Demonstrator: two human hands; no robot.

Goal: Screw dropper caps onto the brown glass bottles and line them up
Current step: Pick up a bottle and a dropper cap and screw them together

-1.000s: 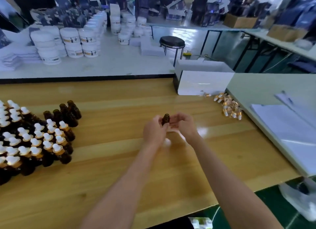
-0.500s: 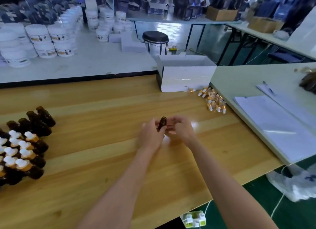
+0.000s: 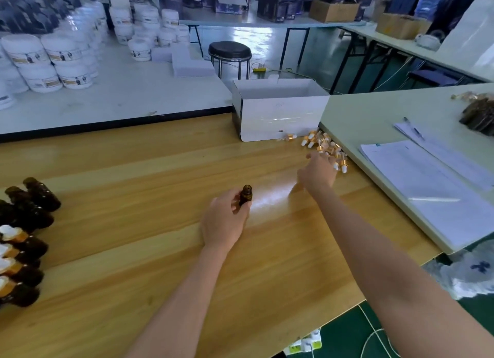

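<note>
My left hand (image 3: 224,218) grips a brown glass bottle (image 3: 246,195) upright at the middle of the wooden table (image 3: 133,250); its neck is bare, with no cap on it. My right hand (image 3: 318,170) is stretched out to the right, its fingers over the near edge of a pile of gold-and-white dropper caps (image 3: 324,144). I see nothing held in it. At the left edge stand uncapped brown bottles (image 3: 40,194), and in front of them capped bottles (image 3: 18,250) in a group.
An open white box (image 3: 280,114) stands just behind the cap pile. A pale green table (image 3: 374,111) with sheets of paper (image 3: 427,176) and a pen abuts on the right. White jars (image 3: 53,63) crowd the white table behind.
My right hand has left the bottle and moved right and away to the cap pile. My left hand still holds the bottle. The view has swung to the right.
</note>
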